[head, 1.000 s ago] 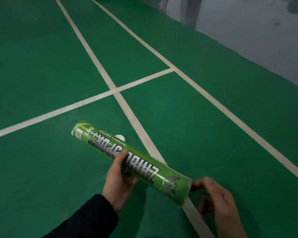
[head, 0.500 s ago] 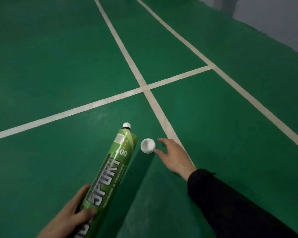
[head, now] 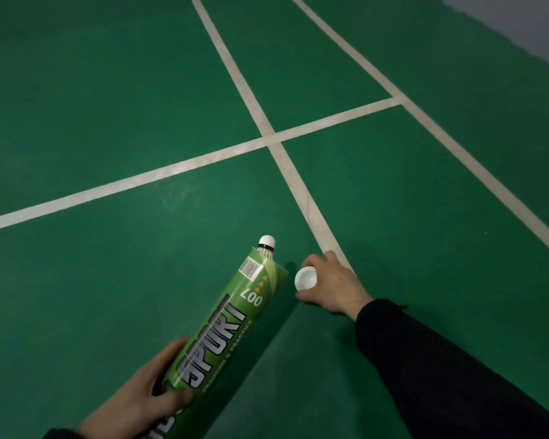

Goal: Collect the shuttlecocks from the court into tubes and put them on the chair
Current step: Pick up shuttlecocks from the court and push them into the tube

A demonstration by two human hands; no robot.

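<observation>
A green shuttlecock tube [head: 225, 331] with printed lettering slants up and away from the lower left. My left hand [head: 140, 394] grips its near end. At the tube's far open end the white cork tip of a shuttlecock [head: 266, 243] pokes out. Just right of that end, my right hand [head: 332, 286] reaches down to the court floor, its fingers curled round a white round cap [head: 305, 278]. The rest of the shuttlecock sits hidden inside the tube.
Green court floor [head: 108, 106] spreads all around, crossed by white lines [head: 271, 139] that meet ahead of me. A grey wall [head: 539, 23] edges the court at the upper right. No chair is in view.
The tube swung from lying across my view to pointing away, my left hand now at its near end. My right hand left the tube's end, reached to the floor and took hold of the white cap.
</observation>
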